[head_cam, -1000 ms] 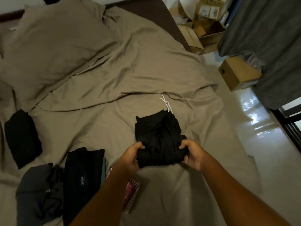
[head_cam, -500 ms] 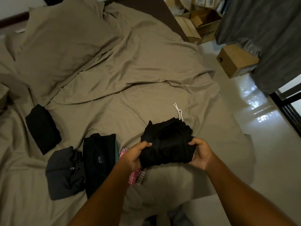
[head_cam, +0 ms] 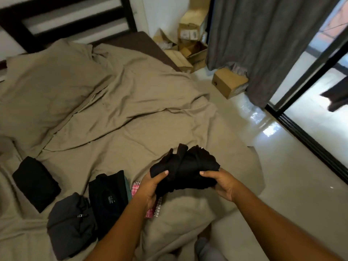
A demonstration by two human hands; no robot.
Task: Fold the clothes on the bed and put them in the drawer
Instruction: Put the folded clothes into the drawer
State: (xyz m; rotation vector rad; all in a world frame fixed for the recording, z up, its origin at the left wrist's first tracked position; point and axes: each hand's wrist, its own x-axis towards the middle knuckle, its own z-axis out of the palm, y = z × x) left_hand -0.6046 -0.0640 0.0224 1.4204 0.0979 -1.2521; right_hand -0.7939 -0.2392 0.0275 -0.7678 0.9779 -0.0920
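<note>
A folded black garment [head_cam: 186, 168] is held just above the bed's front right part. My left hand [head_cam: 150, 187] grips its left end with the thumb on top. My right hand [head_cam: 220, 182] grips its right end the same way. On the bed [head_cam: 131, 110] to the left lie other folded clothes: a black piece [head_cam: 35, 182], a dark grey piece [head_cam: 70, 223] with a small buckle, a black shirt [head_cam: 108, 200] with a neck label, and a pink checked cloth [head_cam: 150, 211] partly under my left arm. No drawer is in view.
A beige pillow [head_cam: 47, 85] and a rumpled beige cover lie toward the dark headboard [head_cam: 66, 21]. Cardboard boxes [head_cam: 190, 48] stand past the bed's far corner, one box [head_cam: 228, 83] on the shiny floor. A grey curtain [head_cam: 263, 44] and a sliding glass door are on the right.
Both hands have lifted the folded black garment off the bed and drawn it nearer. The white drawstring no longer shows. The view has tilted up, taking in the headboard and door.
</note>
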